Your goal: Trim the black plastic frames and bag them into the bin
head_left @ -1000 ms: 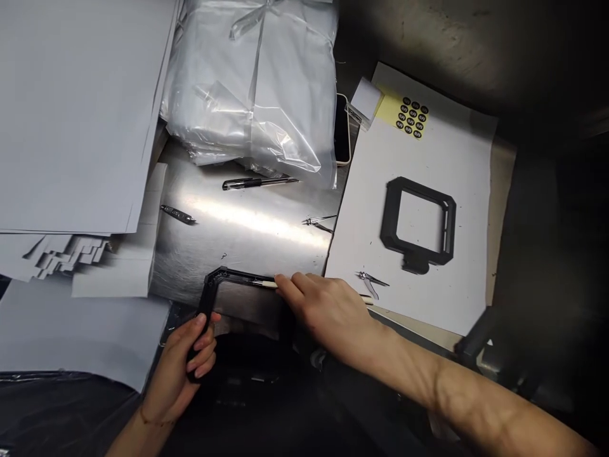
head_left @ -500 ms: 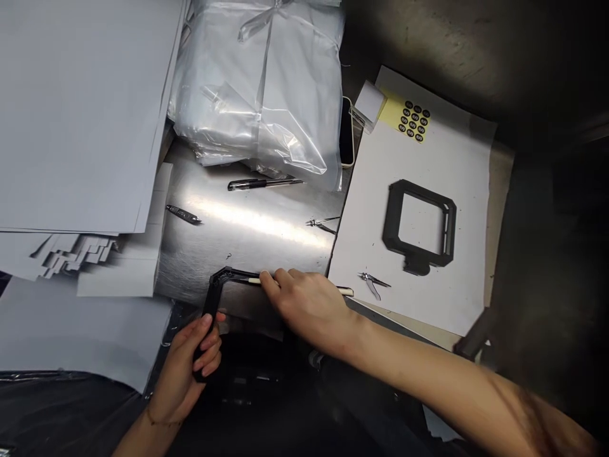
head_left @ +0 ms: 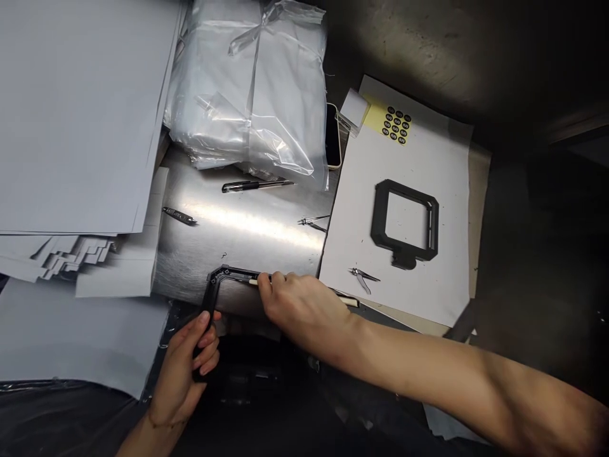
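At the near edge of the steel desk [head_left: 257, 231], a black frame [head_left: 212, 298] is gripped by the left hand [head_left: 183, 368], the fingers being clenched round its side bar. A pale stick [head_left: 349, 301] is pinched in the right hand [head_left: 304, 308], with its tip held against the frame's upper bar. Toward the desk's right edge, a second frame [head_left: 404, 222] and tweezers [head_left: 364, 279] are laid on a white sheet [head_left: 451, 273].
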`<state>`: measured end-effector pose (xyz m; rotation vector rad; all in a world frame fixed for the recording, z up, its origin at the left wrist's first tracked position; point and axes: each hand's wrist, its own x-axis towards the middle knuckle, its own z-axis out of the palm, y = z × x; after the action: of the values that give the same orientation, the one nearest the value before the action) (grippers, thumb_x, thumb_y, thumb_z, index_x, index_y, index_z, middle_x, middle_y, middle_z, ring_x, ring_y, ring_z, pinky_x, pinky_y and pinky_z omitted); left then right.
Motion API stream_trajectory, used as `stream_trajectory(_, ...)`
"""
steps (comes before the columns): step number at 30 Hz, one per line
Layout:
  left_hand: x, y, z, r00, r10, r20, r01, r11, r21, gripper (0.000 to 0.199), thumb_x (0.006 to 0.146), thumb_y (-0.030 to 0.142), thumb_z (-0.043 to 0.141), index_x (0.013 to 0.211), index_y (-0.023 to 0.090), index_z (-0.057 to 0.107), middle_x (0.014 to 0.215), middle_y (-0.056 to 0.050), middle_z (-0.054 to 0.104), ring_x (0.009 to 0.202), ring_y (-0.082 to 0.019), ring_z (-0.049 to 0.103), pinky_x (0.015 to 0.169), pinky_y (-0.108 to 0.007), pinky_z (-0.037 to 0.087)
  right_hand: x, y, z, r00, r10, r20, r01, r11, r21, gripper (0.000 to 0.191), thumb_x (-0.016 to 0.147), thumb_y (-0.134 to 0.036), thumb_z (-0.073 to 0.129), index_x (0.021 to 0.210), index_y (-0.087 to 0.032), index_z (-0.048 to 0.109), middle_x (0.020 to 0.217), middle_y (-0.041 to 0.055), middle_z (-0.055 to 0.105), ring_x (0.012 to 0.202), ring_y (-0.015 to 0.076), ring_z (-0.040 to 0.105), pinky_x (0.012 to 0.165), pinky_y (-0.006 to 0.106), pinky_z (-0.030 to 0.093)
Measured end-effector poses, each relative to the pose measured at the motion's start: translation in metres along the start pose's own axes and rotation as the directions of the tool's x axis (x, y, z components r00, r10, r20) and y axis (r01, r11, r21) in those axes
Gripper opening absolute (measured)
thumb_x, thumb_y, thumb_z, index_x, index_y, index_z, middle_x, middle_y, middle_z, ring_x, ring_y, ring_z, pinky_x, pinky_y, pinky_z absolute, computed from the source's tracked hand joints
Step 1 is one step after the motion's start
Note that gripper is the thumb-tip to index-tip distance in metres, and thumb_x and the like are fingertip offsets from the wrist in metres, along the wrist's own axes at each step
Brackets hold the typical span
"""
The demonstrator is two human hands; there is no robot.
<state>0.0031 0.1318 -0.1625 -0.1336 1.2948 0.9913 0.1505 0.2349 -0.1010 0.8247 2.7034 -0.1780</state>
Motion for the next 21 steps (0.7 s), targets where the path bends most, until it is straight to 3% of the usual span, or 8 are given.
stream_trajectory(7, 0.0, 0.0, -0.001, 1.0, -0.001, 0.018, 0.001, 1.0, 0.014, 0.02, 0.075, 0.029, 0.055, 0.079, 0.01, 0.061, 0.048, 0.009, 0.031, 0.033, 0.002, 0.02, 0.03, -0.01, 0.022, 0.003, 0.015, -0.009, 0.982, 0.01, 0.186, -0.041, 0.986, 0.164, 0.02, 0.066, 0.001, 0.044, 0.077, -0.011, 0.056, 0.059, 0.0058, 0.058, 0.05, 0.0154, 0.055, 0.04, 0.023, 0.031)
stream_trajectory(12, -0.001, 0.002, 0.0, 1.0, -0.005, 0.028, 0.004, 1.0, 0.028, 0.021, 0.074, 0.03, 0.056, 0.078, 0.011, 0.061, 0.048, 0.009, 0.032, 0.033, 0.001, 0.02, 0.03, -0.011, 0.022, 0.013, 0.032, -0.014, 0.923, 0.024, 0.384, -0.153, 0.938, 0.31, 0.015, 0.067, -0.006, 0.047, 0.074, -0.013, 0.058, 0.063, 0.0065, 0.06, 0.053, 0.016, 0.055, 0.039, 0.021, 0.028)
stream_trajectory(16, -0.001, 0.003, 0.0, 0.999, 0.001, 0.033, -0.002, 1.0, 0.026, 0.021, 0.075, 0.03, 0.055, 0.079, 0.01, 0.061, 0.049, 0.009, 0.031, 0.034, 0.001, 0.018, 0.031, -0.012, 0.022, 0.017, 0.041, -0.006, 0.92, 0.017, 0.392, -0.194, 0.889, 0.415, 0.026, 0.081, -0.023, 0.038, 0.075, -0.012, 0.06, 0.066, 0.0075, 0.059, 0.052, 0.0128, 0.051, 0.045, 0.021, 0.031)
stream_trajectory(21, 0.0, 0.002, -0.001, 0.999, -0.011, 0.044, 0.01, 1.0, 0.025, 0.021, 0.074, 0.03, 0.055, 0.079, 0.011, 0.062, 0.049, 0.009, 0.031, 0.033, 0.001, 0.019, 0.031, -0.012, 0.022, 0.02, 0.047, 0.0, 0.904, -0.007, 0.427, -0.246, 0.809, 0.534, 0.026, 0.08, -0.023, 0.039, 0.073, -0.012, 0.061, 0.066, 0.0064, 0.059, 0.054, 0.0115, 0.049, 0.049, 0.021, 0.032)
